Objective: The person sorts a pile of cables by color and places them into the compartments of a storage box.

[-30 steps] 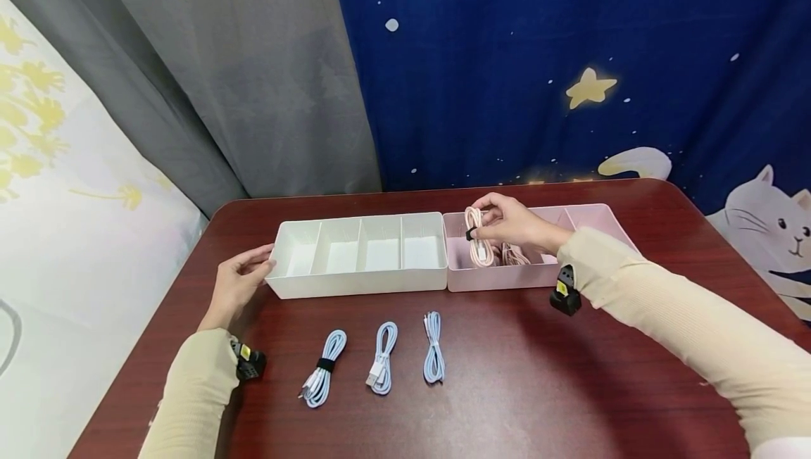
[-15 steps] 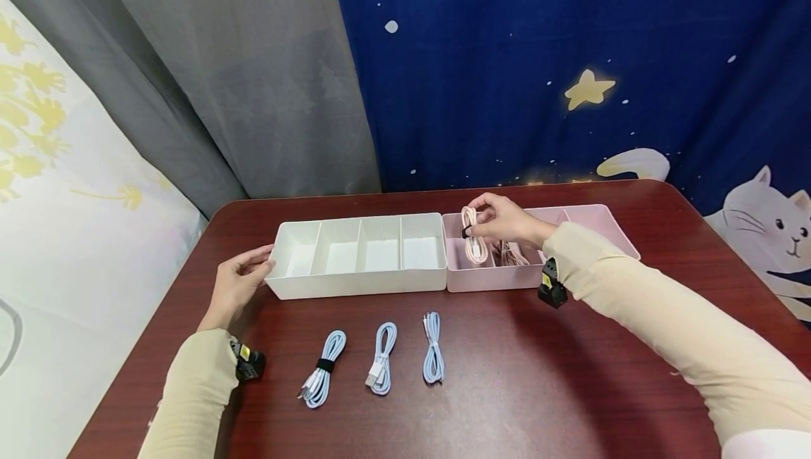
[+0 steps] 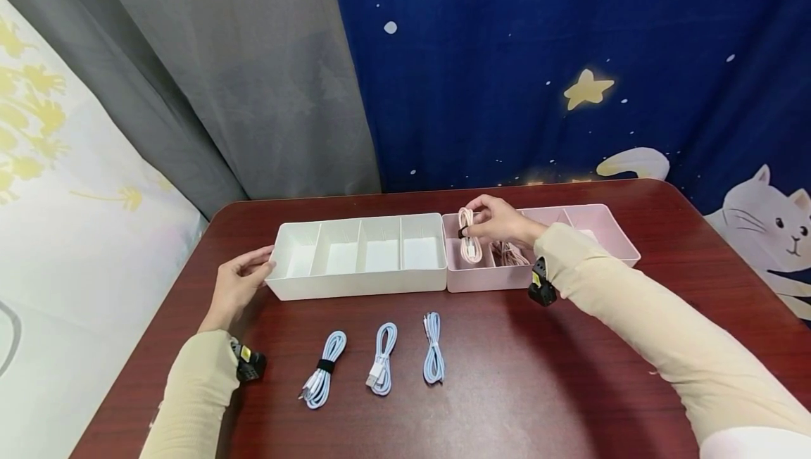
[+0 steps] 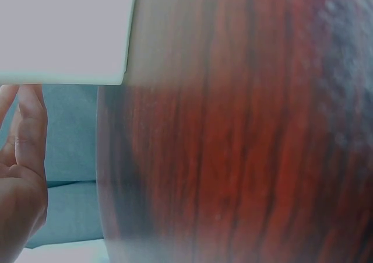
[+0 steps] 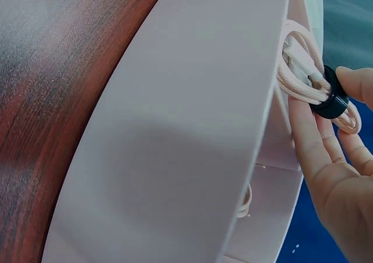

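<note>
My right hand [image 3: 503, 222] pinches a coiled pale pink charging cable [image 3: 469, 244] with a black strap round it. The cable hangs upright over the leftmost compartment of the pink divided box [image 3: 500, 279]. In the right wrist view, thumb and fingers hold the coil [image 5: 300, 76] near its strap, at the box rim. Another pink cable [image 3: 509, 253] lies in the compartment beside it, partly hidden by the hand. At the left end of the white divided box [image 3: 367, 284], my left hand [image 3: 239, 283] touches the wall with extended fingers.
Three coiled light blue cables lie in front of the boxes: one with a black strap [image 3: 326, 365], a middle one [image 3: 381, 360] and a right one [image 3: 434, 350]. The two boxes stand end to end on the dark red wooden table [image 3: 507, 388]. Curtains hang behind.
My right hand has shifted slightly left with the pink cable, further over the pink box's leftmost compartment. The left hand has stayed at the white box's end.
</note>
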`<state>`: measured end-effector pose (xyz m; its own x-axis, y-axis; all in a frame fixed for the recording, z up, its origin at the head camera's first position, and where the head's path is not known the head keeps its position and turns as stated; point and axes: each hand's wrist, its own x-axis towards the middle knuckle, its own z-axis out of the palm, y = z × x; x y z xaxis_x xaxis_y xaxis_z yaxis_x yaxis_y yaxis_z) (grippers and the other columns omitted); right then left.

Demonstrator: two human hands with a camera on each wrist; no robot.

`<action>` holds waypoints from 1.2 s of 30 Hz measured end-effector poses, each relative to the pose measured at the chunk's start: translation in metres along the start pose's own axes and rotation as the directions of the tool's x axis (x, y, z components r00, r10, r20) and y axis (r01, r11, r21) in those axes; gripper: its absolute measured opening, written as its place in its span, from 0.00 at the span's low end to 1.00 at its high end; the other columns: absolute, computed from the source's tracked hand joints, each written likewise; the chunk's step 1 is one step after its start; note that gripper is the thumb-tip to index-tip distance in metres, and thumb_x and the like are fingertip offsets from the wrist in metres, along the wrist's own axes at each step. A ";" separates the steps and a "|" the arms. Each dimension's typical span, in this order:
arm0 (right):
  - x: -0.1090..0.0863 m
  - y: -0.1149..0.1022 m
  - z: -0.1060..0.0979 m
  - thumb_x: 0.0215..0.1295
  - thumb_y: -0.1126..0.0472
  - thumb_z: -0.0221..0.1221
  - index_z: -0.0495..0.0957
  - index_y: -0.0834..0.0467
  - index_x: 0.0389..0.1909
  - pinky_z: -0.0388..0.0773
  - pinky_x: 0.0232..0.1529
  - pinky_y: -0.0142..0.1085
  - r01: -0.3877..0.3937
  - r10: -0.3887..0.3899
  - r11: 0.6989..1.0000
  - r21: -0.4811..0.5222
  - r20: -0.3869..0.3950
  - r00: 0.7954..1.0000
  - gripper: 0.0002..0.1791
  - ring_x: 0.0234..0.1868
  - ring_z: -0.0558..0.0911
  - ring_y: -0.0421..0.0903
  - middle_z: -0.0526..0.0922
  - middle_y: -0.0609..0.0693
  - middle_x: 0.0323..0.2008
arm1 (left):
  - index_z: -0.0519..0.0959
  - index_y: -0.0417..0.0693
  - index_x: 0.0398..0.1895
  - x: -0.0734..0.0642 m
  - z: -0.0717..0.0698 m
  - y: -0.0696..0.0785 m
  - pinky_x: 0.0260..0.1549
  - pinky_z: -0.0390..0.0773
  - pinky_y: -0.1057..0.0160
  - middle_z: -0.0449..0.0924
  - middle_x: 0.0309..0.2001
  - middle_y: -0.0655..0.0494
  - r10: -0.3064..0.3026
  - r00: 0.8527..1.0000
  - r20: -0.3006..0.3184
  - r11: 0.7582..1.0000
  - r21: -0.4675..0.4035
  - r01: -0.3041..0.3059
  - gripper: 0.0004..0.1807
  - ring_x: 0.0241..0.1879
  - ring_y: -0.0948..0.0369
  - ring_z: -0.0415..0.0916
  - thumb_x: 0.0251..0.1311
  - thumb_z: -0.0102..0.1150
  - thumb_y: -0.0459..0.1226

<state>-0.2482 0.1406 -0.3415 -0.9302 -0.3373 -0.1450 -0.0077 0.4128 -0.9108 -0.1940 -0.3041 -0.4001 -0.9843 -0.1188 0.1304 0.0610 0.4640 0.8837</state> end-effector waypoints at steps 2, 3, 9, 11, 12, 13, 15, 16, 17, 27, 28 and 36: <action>0.001 0.000 0.001 0.52 0.74 0.58 0.60 0.70 0.52 0.77 0.33 0.38 -0.005 0.005 1.000 0.016 0.005 1.000 0.26 0.28 0.76 0.43 0.74 0.60 0.35 | 0.71 0.39 0.54 0.000 0.000 0.000 0.26 0.74 0.73 0.73 0.34 0.72 0.001 1.000 0.001 1.000 0.002 -0.001 0.24 0.30 0.74 0.72 0.56 0.57 0.41; 0.001 0.000 0.002 0.52 0.73 0.58 0.59 0.70 0.52 0.77 0.33 0.38 -0.009 0.009 1.000 0.018 0.006 1.000 0.26 0.29 0.76 0.43 0.73 0.60 0.35 | 0.71 0.39 0.54 0.000 0.000 0.000 0.26 0.74 0.73 0.73 0.34 0.71 0.002 1.000 0.001 1.000 0.003 -0.002 0.24 0.30 0.74 0.72 0.56 0.57 0.41; 0.003 -0.001 0.006 0.53 0.72 0.58 0.59 0.69 0.52 0.77 0.35 0.39 -0.011 0.011 1.000 -0.015 0.008 1.000 0.26 0.29 0.75 0.44 0.73 0.61 0.37 | 0.71 0.39 0.55 0.000 -0.001 -0.001 0.26 0.75 0.73 0.73 0.34 0.71 0.009 1.000 -0.004 1.000 -0.003 -0.009 0.23 0.30 0.73 0.72 0.56 0.57 0.40; 0.004 -0.002 0.007 0.52 0.72 0.58 0.59 0.69 0.52 0.77 0.36 0.41 -0.002 0.002 1.000 -0.019 0.007 1.000 0.26 0.29 0.75 0.44 0.73 0.61 0.36 | 0.71 0.39 0.55 0.001 -0.001 -0.001 0.26 0.75 0.73 0.73 0.34 0.71 0.010 1.000 -0.005 1.000 -0.009 -0.010 0.23 0.30 0.73 0.72 0.56 0.57 0.39; 0.004 -0.002 0.008 0.52 0.73 0.58 0.59 0.69 0.51 0.77 0.36 0.41 0.000 0.000 1.000 -0.016 0.006 1.000 0.26 0.29 0.75 0.43 0.73 0.61 0.36 | 0.71 0.39 0.55 0.001 -0.001 -0.001 0.26 0.75 0.73 0.73 0.34 0.71 0.010 1.000 -0.005 1.000 -0.010 -0.010 0.23 0.30 0.73 0.72 0.56 0.57 0.39; 0.004 -0.002 0.009 0.52 0.73 0.58 0.59 0.70 0.51 0.76 0.37 0.42 0.001 -0.001 1.000 -0.009 0.005 1.000 0.26 0.28 0.75 0.43 0.72 0.61 0.36 | 0.71 0.39 0.54 0.001 -0.001 -0.001 0.26 0.75 0.73 0.73 0.33 0.72 0.010 1.000 -0.005 1.000 -0.012 -0.010 0.23 0.30 0.73 0.72 0.56 0.57 0.39; 0.005 -0.003 0.011 0.51 0.74 0.58 0.59 0.70 0.51 0.76 0.36 0.43 -0.006 0.006 1.000 0.000 0.003 1.000 0.26 0.28 0.75 0.43 0.72 0.61 0.35 | 0.71 0.38 0.54 0.000 -0.001 -0.001 0.26 0.75 0.73 0.73 0.33 0.72 0.009 1.000 -0.004 1.000 -0.016 -0.009 0.23 0.30 0.74 0.72 0.56 0.57 0.39; 0.005 -0.003 0.012 0.51 0.74 0.58 0.59 0.70 0.51 0.77 0.36 0.43 -0.010 0.010 1.000 -0.003 0.001 1.000 0.26 0.28 0.74 0.43 0.72 0.60 0.35 | 0.71 0.38 0.54 0.000 -0.001 -0.001 0.26 0.75 0.73 0.73 0.33 0.72 0.009 1.000 -0.004 1.000 -0.017 -0.009 0.23 0.30 0.74 0.72 0.56 0.57 0.39; 0.005 -0.004 0.013 0.51 0.74 0.58 0.59 0.70 0.51 0.77 0.35 0.43 -0.017 0.017 1.000 -0.002 -0.001 1.000 0.26 0.28 0.74 0.43 0.72 0.61 0.35 | 0.71 0.38 0.54 0.000 -0.001 -0.001 0.26 0.75 0.73 0.73 0.33 0.72 0.010 1.000 -0.003 1.000 -0.018 -0.010 0.23 0.30 0.74 0.72 0.56 0.57 0.39; 0.006 -0.009 0.021 0.49 0.73 0.60 0.60 0.69 0.49 0.77 0.35 0.45 -0.045 0.044 0.998 -0.052 -0.038 0.998 0.27 0.31 0.74 0.47 0.72 0.64 0.38 | 0.72 0.36 0.53 -0.001 0.000 -0.001 0.26 0.75 0.73 0.75 0.32 0.74 0.019 1.000 -0.006 0.999 -0.044 -0.019 0.23 0.30 0.73 0.72 0.55 0.57 0.38; 0.007 -0.008 0.021 0.49 0.73 0.60 0.60 0.69 0.49 0.76 0.35 0.45 -0.048 0.046 0.998 -0.048 -0.035 0.998 0.27 0.31 0.74 0.47 0.72 0.64 0.38 | 0.72 0.36 0.53 -0.001 0.000 -0.001 0.26 0.75 0.73 0.74 0.32 0.74 0.018 1.000 -0.005 0.999 -0.041 -0.018 0.23 0.30 0.73 0.72 0.56 0.57 0.39; 0.007 -0.007 0.025 0.48 0.73 0.60 0.60 0.69 0.50 0.75 0.36 0.48 -0.057 0.055 0.997 -0.049 -0.030 0.998 0.27 0.30 0.75 0.47 0.71 0.63 0.36 | 0.71 0.37 0.54 0.000 0.000 -0.001 0.26 0.75 0.73 0.74 0.32 0.72 0.012 1.000 0.004 0.999 -0.038 -0.012 0.24 0.30 0.73 0.72 0.56 0.57 0.39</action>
<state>-0.2457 0.1139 -0.3458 -0.9396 -0.2887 -0.1837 0.0273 0.4719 -0.8812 -0.1941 -0.3045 -0.4011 -0.9841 -0.1102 0.1393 0.0788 0.4320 0.8984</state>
